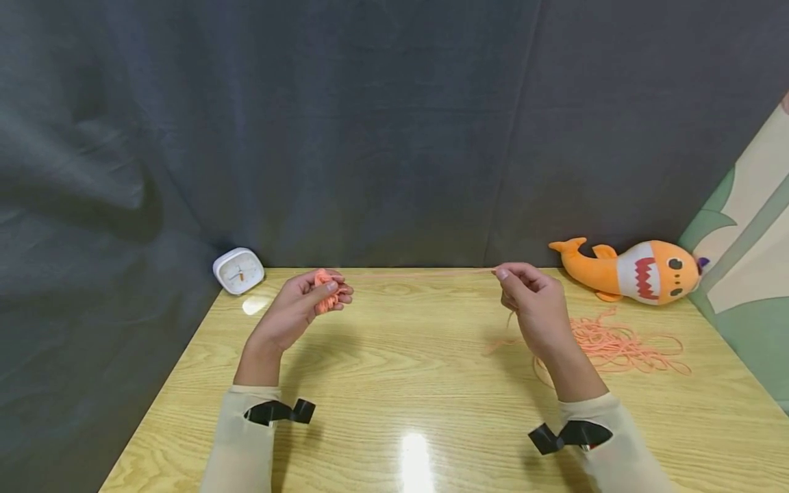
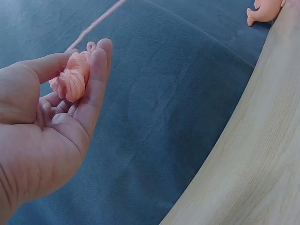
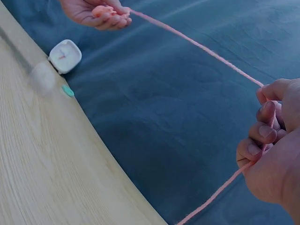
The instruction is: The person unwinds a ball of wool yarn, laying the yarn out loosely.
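Cream sleeves nearest cam, at btm of head view, each w/ a black band & small black block at the wrist; on L, holding a small salmon-pink yarn hank in L hand, thumb pressed over it, fingers slightly bent behind & only partly closed, tips poking out past it; on R, pinching a yarn strand btwn thumb & index of R hand, other fingers curled in twd palm; strand stretched nearly straight from hank to R hand, then out below the curled fingers & down, per R wrist view; hank held up off the wood-grain table, well apart from R hand; loose tangle of same-colour yarn on tabletop, just R of R forearm, partly hidden by it; can't tell where strand meets tangle; orange shark plush at back R, behind tangle; white sq. clock at back L corner, nr L hand; small teal bit at table edge nr clock, too small to ID; dark cloth backdrop behind; green-&-cream patterned surface far R.
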`<move>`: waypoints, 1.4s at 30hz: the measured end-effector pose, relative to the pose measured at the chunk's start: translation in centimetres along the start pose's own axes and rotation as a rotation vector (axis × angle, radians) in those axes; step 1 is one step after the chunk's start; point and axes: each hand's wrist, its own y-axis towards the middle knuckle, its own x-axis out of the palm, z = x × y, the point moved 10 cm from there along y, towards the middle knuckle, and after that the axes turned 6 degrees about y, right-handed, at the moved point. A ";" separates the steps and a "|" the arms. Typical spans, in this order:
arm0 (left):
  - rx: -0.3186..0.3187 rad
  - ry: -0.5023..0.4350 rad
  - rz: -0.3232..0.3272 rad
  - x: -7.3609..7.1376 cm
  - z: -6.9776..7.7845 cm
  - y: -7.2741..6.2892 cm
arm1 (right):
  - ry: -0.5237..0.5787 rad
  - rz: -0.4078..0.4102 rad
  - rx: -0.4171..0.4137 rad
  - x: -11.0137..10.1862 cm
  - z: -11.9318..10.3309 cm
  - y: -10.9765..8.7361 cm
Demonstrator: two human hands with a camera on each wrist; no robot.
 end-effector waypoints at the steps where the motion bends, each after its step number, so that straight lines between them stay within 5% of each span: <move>1: 0.002 0.001 -0.001 0.0 0.0 0.0 | 0.003 0.003 -0.001 -0.2 -0.1 0.0; 21: 0.018 0.009 -0.013 0.1 0.5 0.0 | 0.213 0.013 -0.089 -4.7 -2.5 -0.3; 29: 0.013 0.025 -0.023 0.1 0.3 -0.1 | 0.184 0.097 -0.076 -7.1 -3.1 -0.6; 42: 0.008 0.022 -0.001 -0.3 0.3 -0.2 | 0.289 0.158 -0.101 -10.3 -4.7 -1.0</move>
